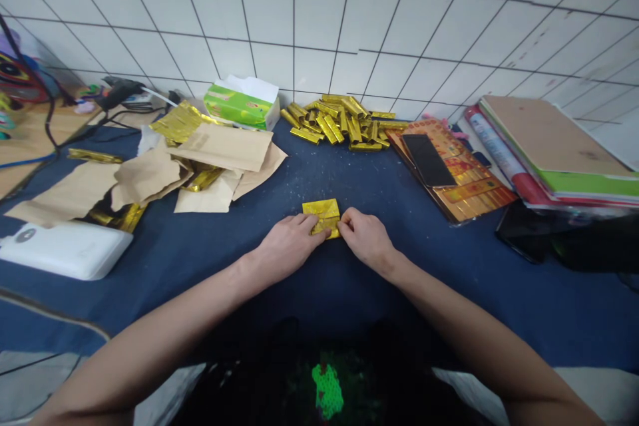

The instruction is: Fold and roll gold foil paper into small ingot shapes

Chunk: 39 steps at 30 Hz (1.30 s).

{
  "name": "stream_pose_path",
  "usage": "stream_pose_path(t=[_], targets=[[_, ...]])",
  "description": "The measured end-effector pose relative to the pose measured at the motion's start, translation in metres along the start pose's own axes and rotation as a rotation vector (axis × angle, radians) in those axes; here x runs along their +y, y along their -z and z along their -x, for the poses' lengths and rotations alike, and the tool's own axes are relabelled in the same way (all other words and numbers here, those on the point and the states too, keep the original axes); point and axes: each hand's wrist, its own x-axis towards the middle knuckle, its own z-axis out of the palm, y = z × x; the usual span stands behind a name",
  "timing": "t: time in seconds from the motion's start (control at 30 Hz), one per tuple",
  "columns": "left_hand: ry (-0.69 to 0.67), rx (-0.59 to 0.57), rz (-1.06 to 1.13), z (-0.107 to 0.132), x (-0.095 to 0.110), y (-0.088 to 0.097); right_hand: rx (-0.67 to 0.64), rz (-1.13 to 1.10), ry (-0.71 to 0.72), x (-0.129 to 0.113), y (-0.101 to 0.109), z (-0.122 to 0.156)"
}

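Observation:
A small sheet of gold foil paper (320, 208), with a crease across it, lies on the dark blue tabletop in front of me. My left hand (292, 243) is on its left and lower part, fingers and thumb closed against the foil and pressing it down. At the right edge, my right hand (365, 237) has its fingers curled into a pinch on the paper's side. The fingertips hide part of that edge. Beyond the hands, against the tiled wall, is a pile of folded gold foil paper rolls (344, 123).
Torn brown paper (224, 146) and gold foil sheets (182, 121) lie at left, near a green tissue pack (242, 103) and a white power bank (70, 249). To the right are a phone (429, 160) on orange printed packets (474, 180) and stacked notebooks (559, 140).

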Motion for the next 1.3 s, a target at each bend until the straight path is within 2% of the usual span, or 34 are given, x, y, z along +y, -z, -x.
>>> stream_pose_path(t=[0.13, 0.2, 0.3, 0.37, 0.43, 0.5, 0.6, 0.7, 1.1, 1.23, 1.3], targets=[[0.006, -0.006, -0.014, 0.0, 0.001, 0.001, 0.011, 0.039, 0.007, 0.0, 0.0, 0.003], [0.012, -0.01, -0.02, -0.001, 0.002, 0.001, 0.089, 0.06, 0.036, 0.003, 0.002, 0.007], [0.015, -0.012, -0.021, -0.001, 0.002, 0.002, 0.272, 0.057, 0.204, 0.009, 0.008, 0.013], [0.013, -0.006, -0.02, -0.001, 0.002, 0.002, 0.321, 0.068, 0.371, 0.011, 0.012, 0.015], [0.016, 0.0, -0.017, -0.001, 0.002, 0.002, 0.271, 0.119, 0.508, 0.011, 0.013, 0.014], [0.017, 0.004, -0.012, -0.001, 0.002, 0.002, 0.161, 0.184, 0.568, 0.012, 0.01, 0.012], [0.017, 0.005, -0.007, -0.001, 0.002, 0.002, 0.0, 0.235, 0.553, 0.015, 0.003, 0.006], [0.014, 0.011, -0.004, -0.001, 0.002, 0.001, -0.072, 0.238, 0.528, 0.019, -0.001, 0.003], [0.021, -0.001, -0.015, 0.001, 0.003, 0.0, -0.073, 0.184, 0.45, 0.016, -0.006, 0.006], [0.089, 0.037, -0.057, 0.011, 0.018, -0.002, -0.07, 0.194, 0.451, 0.014, -0.005, 0.007], [0.072, 0.041, -0.081, 0.017, 0.028, -0.004, -0.075, 0.203, 0.452, 0.014, -0.005, 0.007]])
